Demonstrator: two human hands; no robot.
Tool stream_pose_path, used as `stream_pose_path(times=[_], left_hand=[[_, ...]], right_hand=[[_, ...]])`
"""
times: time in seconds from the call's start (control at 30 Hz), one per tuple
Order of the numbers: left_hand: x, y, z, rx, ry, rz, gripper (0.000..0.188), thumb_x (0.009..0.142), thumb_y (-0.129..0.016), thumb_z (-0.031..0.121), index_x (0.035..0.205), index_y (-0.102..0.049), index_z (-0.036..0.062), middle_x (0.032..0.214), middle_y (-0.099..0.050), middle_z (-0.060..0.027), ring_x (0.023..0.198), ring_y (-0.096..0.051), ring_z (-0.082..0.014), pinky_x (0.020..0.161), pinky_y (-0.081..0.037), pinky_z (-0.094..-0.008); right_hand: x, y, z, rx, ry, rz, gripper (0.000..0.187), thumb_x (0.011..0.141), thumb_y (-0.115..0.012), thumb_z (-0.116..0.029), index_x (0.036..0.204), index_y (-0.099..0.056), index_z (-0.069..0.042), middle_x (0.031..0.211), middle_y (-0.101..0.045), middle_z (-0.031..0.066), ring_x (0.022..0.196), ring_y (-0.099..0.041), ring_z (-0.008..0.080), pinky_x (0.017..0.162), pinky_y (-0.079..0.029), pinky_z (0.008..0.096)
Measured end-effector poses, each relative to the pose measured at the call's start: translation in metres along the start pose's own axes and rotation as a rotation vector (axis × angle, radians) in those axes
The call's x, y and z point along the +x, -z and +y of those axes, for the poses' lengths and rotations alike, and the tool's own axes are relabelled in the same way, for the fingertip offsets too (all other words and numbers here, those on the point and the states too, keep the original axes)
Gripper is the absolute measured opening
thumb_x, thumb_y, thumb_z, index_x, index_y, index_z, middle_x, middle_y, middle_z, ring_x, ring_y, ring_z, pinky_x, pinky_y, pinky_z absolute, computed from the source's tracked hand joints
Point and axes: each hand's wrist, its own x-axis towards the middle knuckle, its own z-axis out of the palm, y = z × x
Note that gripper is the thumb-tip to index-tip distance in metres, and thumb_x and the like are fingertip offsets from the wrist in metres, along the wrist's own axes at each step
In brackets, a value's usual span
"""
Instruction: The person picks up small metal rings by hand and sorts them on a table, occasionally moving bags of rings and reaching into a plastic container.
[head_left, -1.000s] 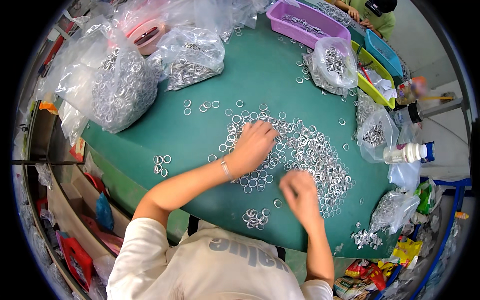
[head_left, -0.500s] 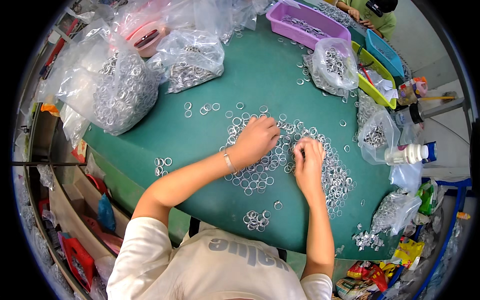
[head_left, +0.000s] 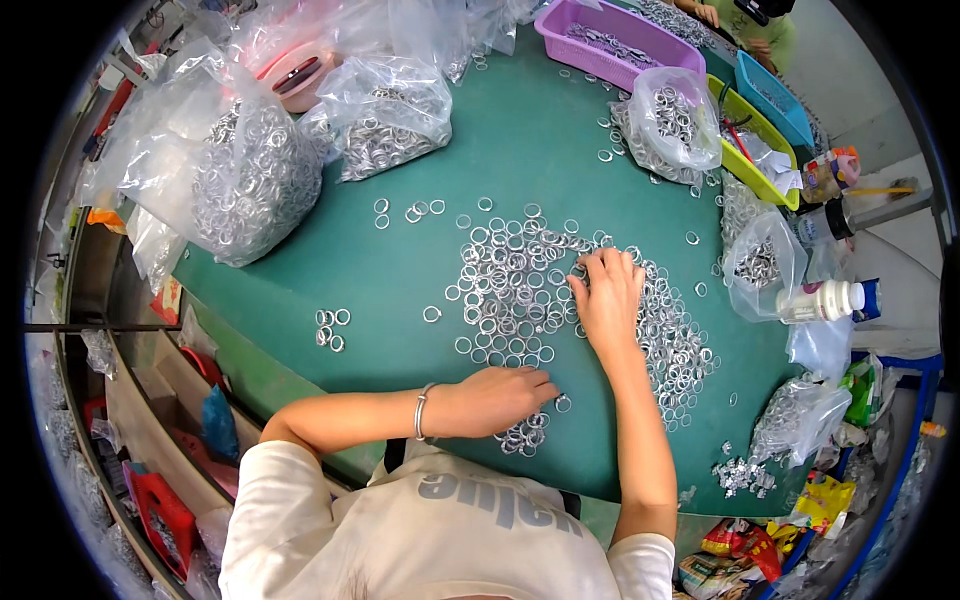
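Silver-coloured metal rings [head_left: 505,300] lie spread over the middle of the green table [head_left: 390,300], running into a denser heap of rings [head_left: 675,345] on the right. My right hand [head_left: 608,290] rests palm down where the two areas meet, its fingers apart and touching rings. Close to my body, my left hand [head_left: 505,398] hovers by a small cluster of rings [head_left: 525,437], partly covering it. Its fingers are bent together; whatever they hold is hidden. One lone ring [head_left: 563,403] lies just past those fingertips.
Clear bags of rings [head_left: 255,185] stand at the far left. Along the far right are a purple basket [head_left: 620,72], a yellow-green basket [head_left: 770,185], a blue basket [head_left: 775,100] and a white bottle [head_left: 822,301]. Another person [head_left: 765,40] sits beyond the baskets.
My left hand has come back from the spread rings to the small near cluster. My right hand has shifted slightly and its fingers have opened out over the rings.
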Motion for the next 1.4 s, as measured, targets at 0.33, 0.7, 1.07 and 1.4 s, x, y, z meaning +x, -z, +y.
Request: stream_pose_path(times=[0.33,0.7,1.07,1.4], left_hand=[[0.031,0.037,-0.034,0.045,0.180,0.501,0.018,0.084,-0.064,0.009,0.100,-0.062,0.0025,0.090,-0.059,-0.0117,0.086,-0.059,-0.0315,0.074,-0.049,-0.0408],[0.026,0.032,-0.048,0.185,0.234,0.608,0.017,0.083,-0.064,0.007,0.100,-0.063,0.0027,0.094,-0.060,-0.0112,0.089,-0.058,-0.0298,0.078,-0.046,-0.0403],[0.051,0.024,-0.060,0.380,0.146,0.616,0.023,0.081,-0.064,0.005,0.104,-0.064,0.0046,0.106,-0.058,-0.0070,0.099,-0.053,-0.0232,0.082,-0.036,-0.0366],[0.038,0.053,-0.080,0.346,0.200,0.773,0.013,0.079,-0.067,0.005,0.093,-0.067,0.0060,0.101,-0.058,-0.0049,0.093,-0.052,-0.0222,0.080,-0.035,-0.0369]], right_hand=[[-0.007,0.003,0.021,0.006,0.103,0.073,0.009,0.083,-0.065,-0.010,0.089,-0.063,-0.003,0.090,-0.062,0.0068,0.088,-0.054,0.0246,0.086,-0.037,0.0420],[-0.014,0.034,0.006,-0.250,-0.065,0.064,0.004,0.082,-0.061,-0.004,0.083,-0.064,-0.003,0.087,-0.059,0.0073,0.089,-0.051,0.0251,0.090,-0.035,0.0448],[-0.075,0.061,-0.028,0.225,0.087,-0.466,0.001,0.078,-0.066,-0.007,0.079,-0.066,-0.007,0.081,-0.058,0.0074,0.081,-0.054,0.0261,0.077,-0.037,0.0392],[-0.019,0.011,-0.003,-0.074,0.118,0.010,0.014,0.078,-0.068,-0.008,0.089,-0.060,-0.003,0.108,-0.057,0.0069,0.107,-0.050,0.0272,0.091,-0.035,0.0465]])
